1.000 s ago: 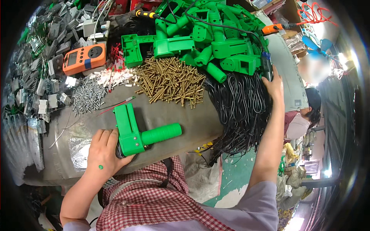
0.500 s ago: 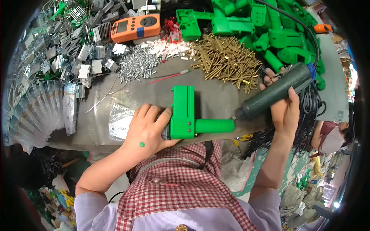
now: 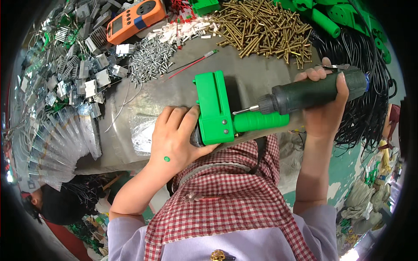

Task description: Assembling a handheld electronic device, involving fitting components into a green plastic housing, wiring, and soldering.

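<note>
My left hand (image 3: 173, 135) is wrapped round the left side of a green plastic housing (image 3: 213, 104), with the thumb along its near edge. The housing lies on the table, its ribbed green handle (image 3: 265, 121) pointing right. Two round metal fastener heads show on its upper face. A dark part at its left is mostly hidden under my fingers. My right hand (image 3: 324, 117) grips a black electric screwdriver (image 3: 305, 92), held almost level. Its metal bit (image 3: 246, 109) points left, over the inner end of the handle and close to the housing; whether it touches cannot be told.
Brass-coloured long screws (image 3: 265, 28) and short silver screws (image 3: 150, 58) lie in piles behind. An orange meter (image 3: 136, 21) stands far left beside metal parts. Black cables (image 3: 361, 108) hang at right, clear plastic pieces (image 3: 61, 148) fan out at left. Another person's head shows lower left.
The screwdriver has swung left and more level, its bit moving from beyond the handle's end to beside the housing's body. My left hand keeps its hold. The whole view has shifted.
</note>
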A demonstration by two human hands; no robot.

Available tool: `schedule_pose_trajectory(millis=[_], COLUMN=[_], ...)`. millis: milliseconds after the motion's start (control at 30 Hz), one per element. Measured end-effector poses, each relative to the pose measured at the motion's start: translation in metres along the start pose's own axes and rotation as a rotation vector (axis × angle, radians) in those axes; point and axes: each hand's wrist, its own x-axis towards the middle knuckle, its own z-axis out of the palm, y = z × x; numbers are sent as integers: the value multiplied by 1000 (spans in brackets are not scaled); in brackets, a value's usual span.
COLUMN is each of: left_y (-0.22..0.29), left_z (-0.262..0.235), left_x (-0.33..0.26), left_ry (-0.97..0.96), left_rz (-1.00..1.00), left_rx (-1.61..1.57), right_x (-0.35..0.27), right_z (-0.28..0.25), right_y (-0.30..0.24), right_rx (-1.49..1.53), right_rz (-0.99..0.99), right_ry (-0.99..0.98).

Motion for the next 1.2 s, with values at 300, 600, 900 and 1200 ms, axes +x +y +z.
schedule_pose_trajectory(millis=[300,600,900,1200], left_y=[-1,-1,-1,-4], left_z=[1,0,1,-1], left_x=[1,2,3,0], left_ry=[7,3,15,4], left_rz=[26,22,18,-11], left_rx=[5,20,3,-11], right_x=[-4,-3,-1,-4], right_z=[-3,-3,-7,1], right_y=[9,7,7,7], right_rx=[15,6,5,55], right_rz=[-38,-29,-40,-26], right_ry=[18,3,6,-45])
